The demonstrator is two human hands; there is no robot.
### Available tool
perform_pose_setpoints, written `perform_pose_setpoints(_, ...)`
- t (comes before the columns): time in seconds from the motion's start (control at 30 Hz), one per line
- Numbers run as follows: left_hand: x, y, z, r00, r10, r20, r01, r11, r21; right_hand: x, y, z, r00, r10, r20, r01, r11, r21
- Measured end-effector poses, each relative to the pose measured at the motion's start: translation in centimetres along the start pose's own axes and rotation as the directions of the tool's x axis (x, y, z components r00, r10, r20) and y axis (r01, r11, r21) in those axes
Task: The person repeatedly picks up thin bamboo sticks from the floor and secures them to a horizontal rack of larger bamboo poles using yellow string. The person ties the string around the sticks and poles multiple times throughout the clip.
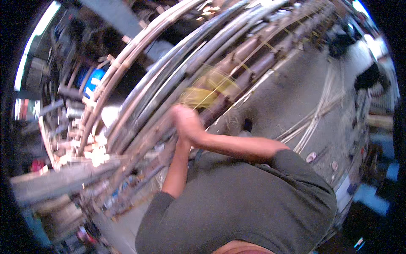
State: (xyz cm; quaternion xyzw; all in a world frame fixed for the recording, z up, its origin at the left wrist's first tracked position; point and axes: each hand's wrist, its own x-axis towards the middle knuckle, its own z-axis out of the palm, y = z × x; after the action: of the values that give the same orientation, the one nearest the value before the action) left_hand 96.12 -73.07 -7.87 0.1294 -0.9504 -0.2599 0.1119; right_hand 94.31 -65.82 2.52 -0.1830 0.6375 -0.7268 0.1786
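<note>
My right hand (192,127) and my left hand (177,115) come together in front of my chest, overlapping. Motion blur smears the fingers of both, and I cannot make out anything in them. Just beyond them is a bundle of yellow strips or twine (207,91), also blurred, around a long pole (237,59). The hands look close to this pole; whether they touch it I cannot tell.
Several long curved poles (169,72) run diagonally from lower left to upper right. Thin pale sticks (317,114) lie crossed on the grey floor (292,80) to the right. A blue object (94,80) stands at the left, behind wooden pieces. A thick beam (63,175) lies lower left.
</note>
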Motion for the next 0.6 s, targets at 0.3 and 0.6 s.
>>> perform_pose_setpoints(0.3,0.9,2.1,-4.2,0.978,-0.08,0.194,0.152,0.909,-0.388,11.6,3.6,-4.3,0.884,-0.058,0.463,0.431,0.48,-0.764)
perform_pose_setpoints(0.6,0.7,1.0,-4.0,0.995,0.037,0.092,-0.006,0.948,-0.32,-3.6,2.8,-7.7,0.428,-0.024,0.903,0.563,0.789,-0.246)
